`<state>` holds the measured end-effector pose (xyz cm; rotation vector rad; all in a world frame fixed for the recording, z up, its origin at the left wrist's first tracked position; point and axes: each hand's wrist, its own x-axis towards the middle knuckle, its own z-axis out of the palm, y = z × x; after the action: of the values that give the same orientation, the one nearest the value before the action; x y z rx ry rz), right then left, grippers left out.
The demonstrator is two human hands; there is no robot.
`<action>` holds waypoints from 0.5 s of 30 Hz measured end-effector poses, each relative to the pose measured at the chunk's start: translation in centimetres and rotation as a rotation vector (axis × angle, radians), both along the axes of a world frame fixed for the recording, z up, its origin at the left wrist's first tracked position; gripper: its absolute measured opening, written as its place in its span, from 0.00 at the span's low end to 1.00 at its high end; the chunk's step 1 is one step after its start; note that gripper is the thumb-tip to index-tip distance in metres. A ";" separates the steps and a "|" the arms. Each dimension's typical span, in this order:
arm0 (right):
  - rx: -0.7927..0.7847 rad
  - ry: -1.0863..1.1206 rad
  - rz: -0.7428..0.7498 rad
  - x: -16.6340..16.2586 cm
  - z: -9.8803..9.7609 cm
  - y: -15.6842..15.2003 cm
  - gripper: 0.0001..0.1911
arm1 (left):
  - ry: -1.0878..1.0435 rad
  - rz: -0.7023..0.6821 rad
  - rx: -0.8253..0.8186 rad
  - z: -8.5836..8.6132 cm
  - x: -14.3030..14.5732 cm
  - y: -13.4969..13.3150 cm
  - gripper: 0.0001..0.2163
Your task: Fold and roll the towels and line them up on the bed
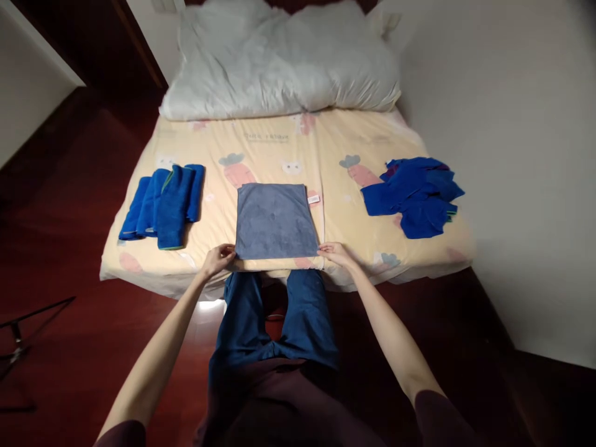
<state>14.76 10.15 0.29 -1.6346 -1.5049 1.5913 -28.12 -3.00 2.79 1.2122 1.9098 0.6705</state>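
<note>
A grey-blue towel lies spread flat near the front edge of the bed, with a small white tag on its right side. At its near left corner my left hand pinches the fabric between thumb and fingers. My right hand pinches the near right corner in the same way. Left of the towel, several rolled blue towels lie side by side. On the right is a loose heap of crumpled blue towels.
A yellow sheet with carrot and cat prints covers the bed. A large pale bundle of bedding lies across its far end. A white wall runs along the right side. Part of a black stand shows on the dark red floor at left.
</note>
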 end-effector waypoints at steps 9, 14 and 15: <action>-0.041 -0.043 -0.009 -6.1 0.2 12.8 0.21 | -0.343 0.243 0.015 -2.0 -2.6 15.0 0.23; 0.250 -0.203 -0.100 -10.7 -3.0 22.6 0.24 | -0.233 0.379 0.123 -4.2 -4.0 24.1 0.16; 0.314 -0.242 -0.096 -11.3 -3.6 24.2 0.25 | -0.215 0.376 0.141 -4.5 -4.3 25.4 0.15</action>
<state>3.45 34.30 -3.32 -1.7296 -1.6677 1.0720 -32.37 22.40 -1.75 0.8259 1.9469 1.1038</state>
